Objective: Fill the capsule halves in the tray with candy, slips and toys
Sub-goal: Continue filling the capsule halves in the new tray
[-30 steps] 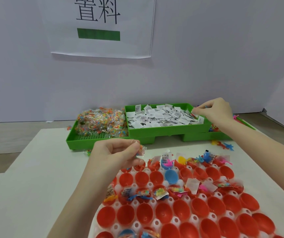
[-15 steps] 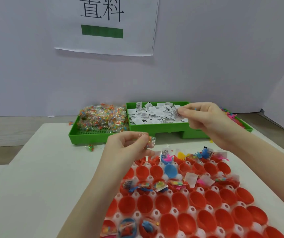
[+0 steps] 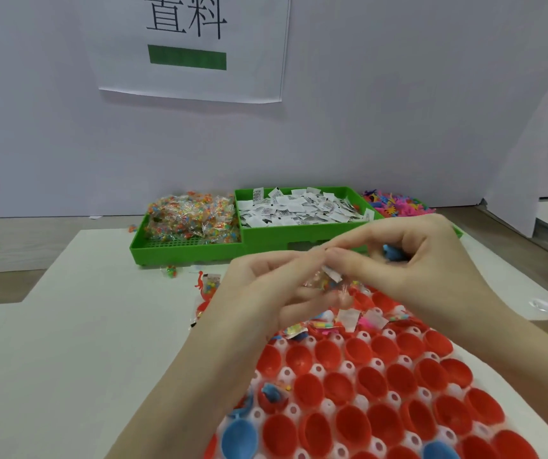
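Observation:
A white tray [image 3: 317,369] of red capsule halves [image 3: 370,380] lies in front of me, with a few blue halves [image 3: 239,438]. Its far rows hold candy, slips and toys; the near cups look bare. My hands meet above the tray's far end. My left hand [image 3: 266,286] pinches a clear candy packet [image 3: 320,283]. My right hand [image 3: 425,260] pinches a white paper slip [image 3: 332,274] against that packet, and a blue toy [image 3: 392,252] is tucked under its curled fingers.
Green bins stand at the table's far edge: candy packets [image 3: 190,221] on the left, paper slips [image 3: 299,208] in the middle, colourful toys [image 3: 396,203] on the right. A loose candy packet [image 3: 170,270] and a red toy [image 3: 204,288] lie left of the tray. A wall sign [image 3: 190,44] hangs behind.
My right hand came back from the bins with a slip and a blue toy and joined my left hand over the tray. The view tilted down and moved closer.

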Available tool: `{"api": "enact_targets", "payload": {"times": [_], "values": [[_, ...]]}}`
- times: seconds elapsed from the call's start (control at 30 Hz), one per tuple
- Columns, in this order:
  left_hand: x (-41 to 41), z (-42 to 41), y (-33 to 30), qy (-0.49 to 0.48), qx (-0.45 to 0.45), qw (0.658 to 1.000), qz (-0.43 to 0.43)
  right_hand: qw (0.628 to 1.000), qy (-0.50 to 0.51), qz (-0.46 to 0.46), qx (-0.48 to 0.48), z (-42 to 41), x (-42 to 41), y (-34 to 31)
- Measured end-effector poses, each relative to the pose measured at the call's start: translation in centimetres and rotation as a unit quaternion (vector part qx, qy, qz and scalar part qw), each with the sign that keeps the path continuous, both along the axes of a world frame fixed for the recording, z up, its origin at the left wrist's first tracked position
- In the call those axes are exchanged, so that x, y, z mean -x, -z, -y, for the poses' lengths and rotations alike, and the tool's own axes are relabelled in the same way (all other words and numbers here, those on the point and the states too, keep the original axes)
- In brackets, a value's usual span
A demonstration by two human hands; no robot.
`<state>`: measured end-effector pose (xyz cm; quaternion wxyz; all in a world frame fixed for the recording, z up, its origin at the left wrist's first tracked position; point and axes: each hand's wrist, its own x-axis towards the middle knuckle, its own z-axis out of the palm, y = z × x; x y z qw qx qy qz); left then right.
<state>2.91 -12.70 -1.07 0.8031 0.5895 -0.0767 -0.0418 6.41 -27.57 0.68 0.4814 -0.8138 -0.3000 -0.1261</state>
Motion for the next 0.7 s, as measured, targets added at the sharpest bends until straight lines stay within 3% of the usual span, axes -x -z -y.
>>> {"api": "enact_targets", "payload": {"times": [0.13,0.27,0.47,0.6,0.7], "values": [[1.2,0.1,0.1,-0.047,-0.094,0.992,0.072,0.998,-0.028,-0.052,-0.02,-0.2,0.9,0.1],[1.5,-0.5,-0.6,-0.076,-0.106,0.984,0.118,0.985,-0.021,-0.151,-0.086,-0.7,1.1,-0.2],[1.3,-1.6,-0.2,-0.114,-0.079,0.987,0.083,0.935,-0.1,-0.287,-0.185,-1.1,1.4,-0.5],[1.2,-1.3,0.1,-0.107,-0.093,0.987,0.072,0.98,-0.056,-0.167,-0.086,-0.5,1.7,0.0],[1.2,-1.1,0.0,-0.101,-0.085,0.989,0.068,0.988,-0.057,-0.108,-0.093,-0.5,2.4,-0.1]]}}
